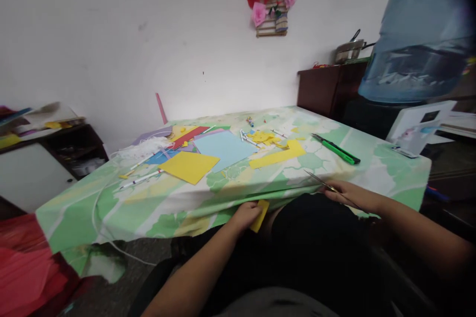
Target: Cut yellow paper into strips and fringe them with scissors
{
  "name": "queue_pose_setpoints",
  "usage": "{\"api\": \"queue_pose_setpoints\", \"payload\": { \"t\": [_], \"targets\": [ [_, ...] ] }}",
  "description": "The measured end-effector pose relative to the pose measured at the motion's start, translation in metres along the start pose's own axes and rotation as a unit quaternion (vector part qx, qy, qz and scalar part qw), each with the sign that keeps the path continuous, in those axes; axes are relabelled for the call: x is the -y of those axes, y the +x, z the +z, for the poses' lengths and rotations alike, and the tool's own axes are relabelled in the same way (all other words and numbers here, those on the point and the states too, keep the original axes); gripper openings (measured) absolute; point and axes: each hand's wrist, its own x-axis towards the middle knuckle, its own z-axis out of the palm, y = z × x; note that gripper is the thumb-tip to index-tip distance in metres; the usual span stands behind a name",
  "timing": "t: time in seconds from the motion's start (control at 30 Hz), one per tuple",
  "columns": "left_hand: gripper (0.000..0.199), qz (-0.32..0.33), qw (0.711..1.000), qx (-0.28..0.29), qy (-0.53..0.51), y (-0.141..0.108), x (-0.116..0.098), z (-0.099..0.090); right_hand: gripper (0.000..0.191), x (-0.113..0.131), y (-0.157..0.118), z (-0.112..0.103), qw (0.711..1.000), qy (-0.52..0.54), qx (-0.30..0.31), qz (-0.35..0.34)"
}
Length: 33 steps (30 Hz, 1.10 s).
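Low at the table's front edge, my left hand (246,216) is closed around a small piece of yellow paper (261,215). Over my lap on the right, my right hand (344,193) grips a pair of scissors (324,184), whose thin blades point up and left over the cloth. The two hands are apart. Beyond them on the tablecloth lie an L-shaped yellow paper offcut (280,154), a heap of yellow scraps (265,137) and a green utility knife (336,149).
A yellow sheet (191,166), a light blue sheet (226,147), several markers and white string (143,149) lie on the patterned tablecloth (122,213). At right stands a large water bottle (416,34); at left, a low cabinet (33,173) and a red bag (29,267).
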Motion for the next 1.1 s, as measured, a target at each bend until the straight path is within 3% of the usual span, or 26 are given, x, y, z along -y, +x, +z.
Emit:
{"api": "queue_pose_setpoints", "payload": {
  "t": [0.17,0.27,0.37,0.57,0.77,0.93,1.1],
  "targets": [
    [0.017,0.048,0.998,0.020,0.018,-0.052,-0.018,-0.018,0.044,0.021,-0.036,-0.018,0.995,0.043,-0.084,0.013],
    [0.017,0.058,0.996,0.020,-0.069,-0.068,-0.043,-0.016,0.046,0.049,-0.049,-0.017,0.989,0.078,-0.122,-0.042],
    [0.017,0.106,0.987,0.007,-0.120,-0.069,-0.064,-0.009,0.045,0.080,-0.045,0.001,0.975,0.133,-0.152,-0.094],
    [0.018,0.112,0.969,0.004,-0.219,-0.068,-0.080,0.004,0.035,0.115,-0.013,0.049,0.980,0.122,-0.144,-0.067],
    [0.021,0.129,0.964,-0.021,-0.231,-0.070,-0.092,0.009,0.031,0.122,-0.006,0.056,0.975,0.162,-0.132,-0.076],
    [0.022,0.159,0.965,-0.004,-0.208,-0.061,-0.110,0.014,0.029,0.112,-0.006,0.052,0.958,0.246,-0.122,-0.082],
    [0.021,0.185,0.962,-0.014,-0.202,-0.052,-0.119,0.021,0.031,0.109,-0.004,0.050,0.960,0.204,-0.188,-0.043]
  ]
}}
